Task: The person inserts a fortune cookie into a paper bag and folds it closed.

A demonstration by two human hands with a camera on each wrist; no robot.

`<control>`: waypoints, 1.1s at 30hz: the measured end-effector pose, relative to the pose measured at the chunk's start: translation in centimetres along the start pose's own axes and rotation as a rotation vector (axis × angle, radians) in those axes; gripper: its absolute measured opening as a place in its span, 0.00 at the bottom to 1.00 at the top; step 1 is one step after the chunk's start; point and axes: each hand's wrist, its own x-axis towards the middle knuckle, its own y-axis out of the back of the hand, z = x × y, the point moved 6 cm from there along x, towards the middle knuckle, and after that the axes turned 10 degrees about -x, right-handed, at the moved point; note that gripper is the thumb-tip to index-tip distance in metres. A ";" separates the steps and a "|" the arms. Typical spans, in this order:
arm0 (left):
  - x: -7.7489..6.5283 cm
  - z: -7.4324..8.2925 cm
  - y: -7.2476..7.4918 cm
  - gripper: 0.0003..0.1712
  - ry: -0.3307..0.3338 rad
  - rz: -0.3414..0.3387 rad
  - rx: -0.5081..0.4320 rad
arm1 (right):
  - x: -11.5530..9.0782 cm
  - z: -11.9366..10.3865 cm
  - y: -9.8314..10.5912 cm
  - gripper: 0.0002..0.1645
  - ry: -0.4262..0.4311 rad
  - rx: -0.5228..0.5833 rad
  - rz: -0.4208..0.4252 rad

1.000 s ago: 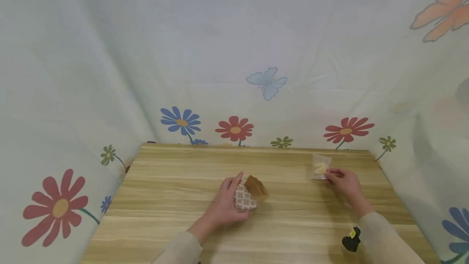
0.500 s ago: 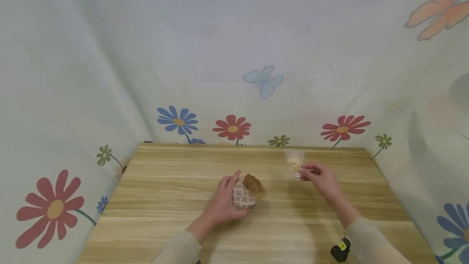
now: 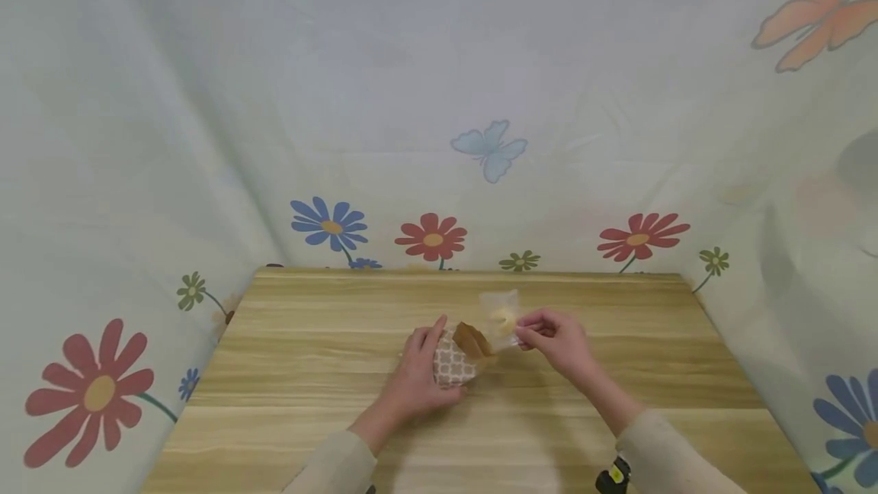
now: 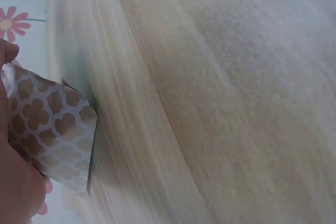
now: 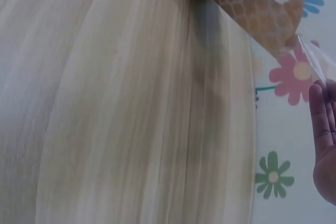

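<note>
Patterned paper bag (image 3: 458, 357), open-mouthed and resting on the wooden table (image 3: 288, 372), is gripped by the left hand (image 3: 418, 376), whose fingers are curled round its near side. Just beyond the bag's mouth, a clear plastic packet (image 3: 501, 319) with a pale yellow piece inside is pinched at its edge by the right hand (image 3: 559, 341).
</note>
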 end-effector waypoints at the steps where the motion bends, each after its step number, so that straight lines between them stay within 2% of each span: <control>1: 0.0 0.1 0.0 0.74 0.004 0.001 0.005 | -0.1 -0.1 -0.3 0.09 0.004 -0.003 -0.001; 10: 0.1 0.1 0.0 0.74 0.011 0.019 0.048 | -0.4 -0.9 -2.5 0.08 0.059 -0.016 0.021; 14: 0.2 -0.1 -0.1 0.74 0.009 0.035 0.065 | -0.7 -0.9 -2.9 0.08 0.057 -0.030 0.012; 22: 0.2 -0.4 -0.1 0.75 -0.016 0.071 0.110 | -1.2 -0.2 -3.6 0.08 0.022 -0.002 -0.038; 29: 0.2 -0.5 -0.2 0.77 -0.038 0.067 0.148 | -1.5 0.1 -3.8 0.08 0.023 0.039 -0.086; 33: 0.3 -0.5 -0.2 0.79 -0.036 0.062 0.160 | -1.6 0.1 -3.8 0.08 0.037 0.026 -0.110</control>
